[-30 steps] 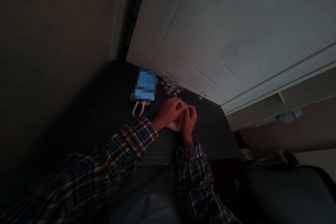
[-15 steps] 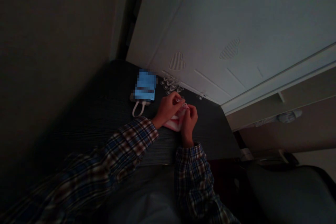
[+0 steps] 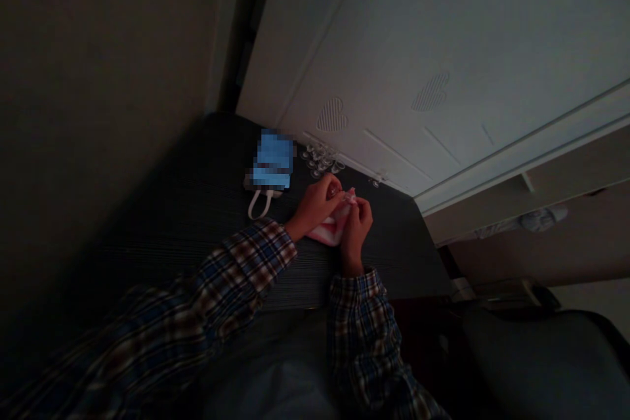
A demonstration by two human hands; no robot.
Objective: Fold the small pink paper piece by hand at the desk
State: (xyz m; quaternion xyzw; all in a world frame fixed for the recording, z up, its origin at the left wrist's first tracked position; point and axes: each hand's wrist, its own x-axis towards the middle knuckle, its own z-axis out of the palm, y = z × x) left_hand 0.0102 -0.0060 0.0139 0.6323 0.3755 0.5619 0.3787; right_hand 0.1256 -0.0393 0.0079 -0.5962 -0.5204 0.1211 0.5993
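Note:
Near the middle of the view, my left hand (image 3: 315, 203) is closed in a pinch on a small clear round piece (image 3: 333, 190) that looks like a suction cup. My right hand (image 3: 357, 226) pinches the upper edge of a pink and white cloth (image 3: 327, 233). Both hands' fingertips meet at the cloth's gathered corner (image 3: 351, 195), where fingers cover the exact contact. The cloth's lower part hangs or lies between my hands, just over the dark tabletop. Several similar clear pieces (image 3: 321, 159) lie in a cluster beyond my left hand.
A phone-like device (image 3: 272, 161) with a blurred lit screen and a pale loop strap (image 3: 259, 205) lies left on the dark wood-grained table (image 3: 197, 197). Another clear piece (image 3: 377, 182) sits by the white panel (image 3: 394, 65) with embossed hearts. A dark chair (image 3: 541, 354) stands right.
My hands stay in nearly the same place. The fingertips have shifted slightly at the cloth's corner, and a pink tip now sticks up between them.

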